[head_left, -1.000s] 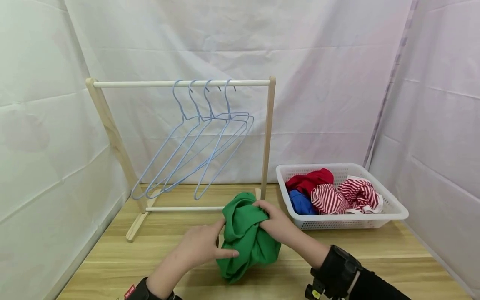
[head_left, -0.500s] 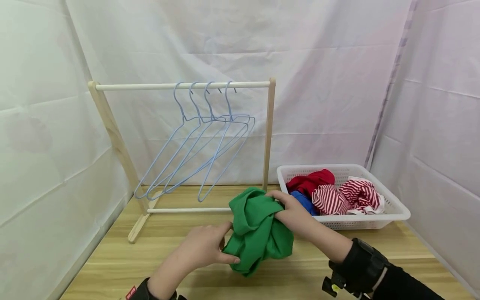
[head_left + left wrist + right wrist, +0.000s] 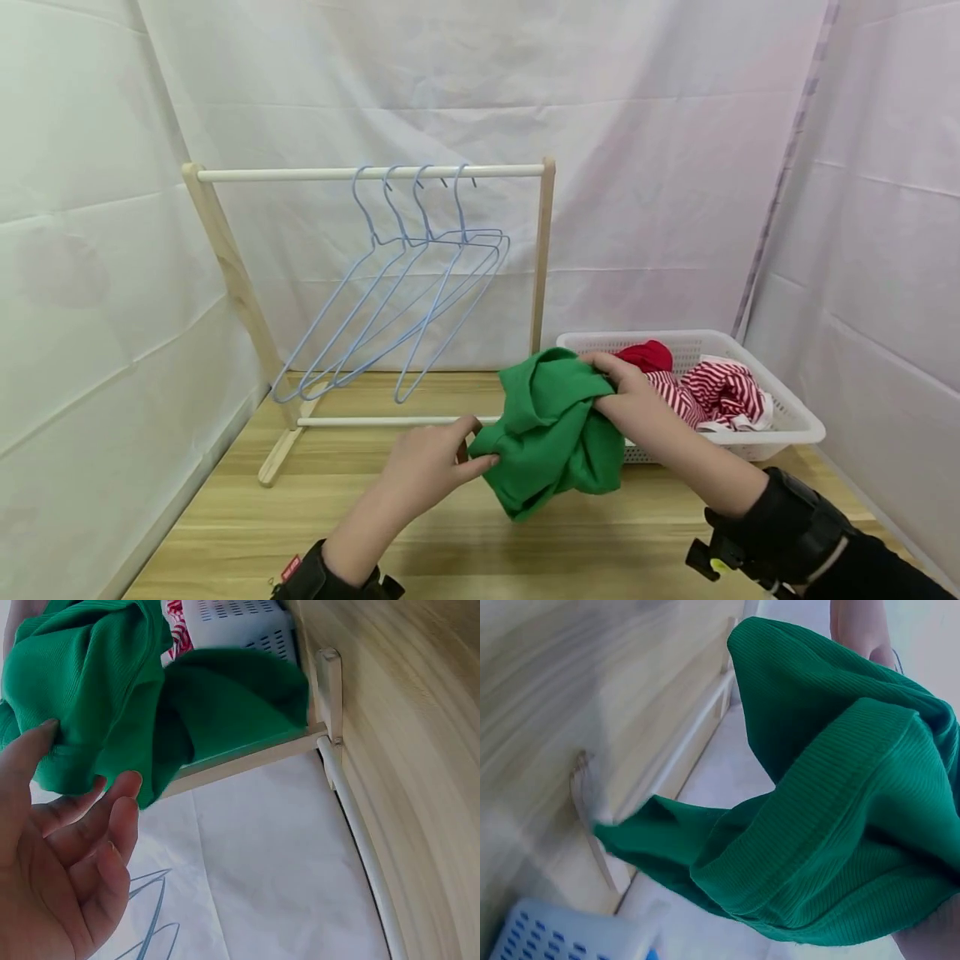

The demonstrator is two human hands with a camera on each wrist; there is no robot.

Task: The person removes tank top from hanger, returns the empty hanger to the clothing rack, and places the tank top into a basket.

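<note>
A bunched green ribbed garment (image 3: 555,433) hangs in the air between both hands, above the table; its exact kind does not show through the folds. My right hand (image 3: 633,396) grips its upper right side, fingers partly hidden in the cloth. At the lower left edge, my left hand (image 3: 429,467) pinches the fabric between thumb and fingers, as the left wrist view also shows on the ribbed cloth (image 3: 82,697). In the right wrist view the garment (image 3: 832,825) covers most of the right hand, and one corner droops toward the table.
A wooden rack (image 3: 542,258) stands at the back left, with several blue wire hangers (image 3: 431,325) on its white top rail (image 3: 285,175). To the right sits a white basket (image 3: 802,429) holding red cloth (image 3: 648,356) and red-striped cloth (image 3: 720,392). White curtains enclose the wooden table (image 3: 360,533).
Both hands have moved to the right and slightly up, lifting the green garment with them. It now hides part of the basket. The left fingers have closed on its edge.
</note>
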